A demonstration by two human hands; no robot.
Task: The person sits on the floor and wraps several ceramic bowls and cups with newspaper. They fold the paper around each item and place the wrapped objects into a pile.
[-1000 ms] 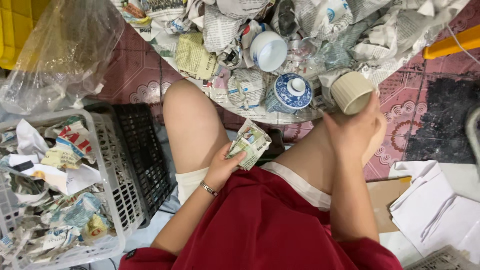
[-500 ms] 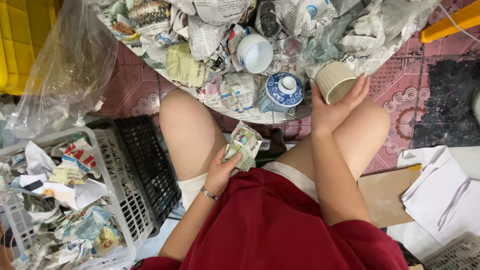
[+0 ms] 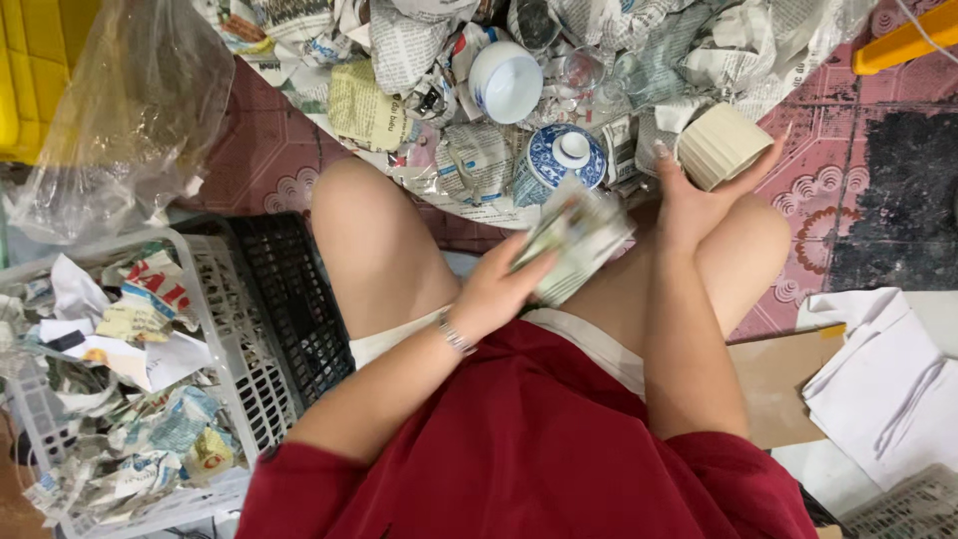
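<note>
**Cup in one hand, paper in the other, wrapping not yet begun**

At the left of the frame a white plastic basket (image 3: 215,299) holds a heap of crumpled newspaper scraps. Beside it stands a black crate (image 3: 289,309), whose contents cannot be seen. Above these, in the upper left, a clear plastic bag (image 3: 120,110) slumps against a yellow bin (image 3: 30,70).

In the middle, the left hand (image 3: 494,294) has its fingers closed around a folded piece of newspaper (image 3: 579,240), blurred by motion, above the person's lap. Behind it, on a sheet covered in crumpled newsprint, a blue-and-white lidded jar (image 3: 559,160) sits bare and unwrapped. A white bowl (image 3: 504,80) stands open and empty near the top centre, with several paper-wrapped bundles around both.

To the right, the right hand (image 3: 699,195) grips a ribbed cream cup (image 3: 720,145) from below, fingers curled round its wall, and the cup is tilted on its side. The cup is bare, with no paper touching it.

Judging from this, a few pieces are already bundled, while the cup, jar and bowl remain uncovered.

At the lower right, flat white sheets (image 3: 878,379) lie on the floor.
</note>
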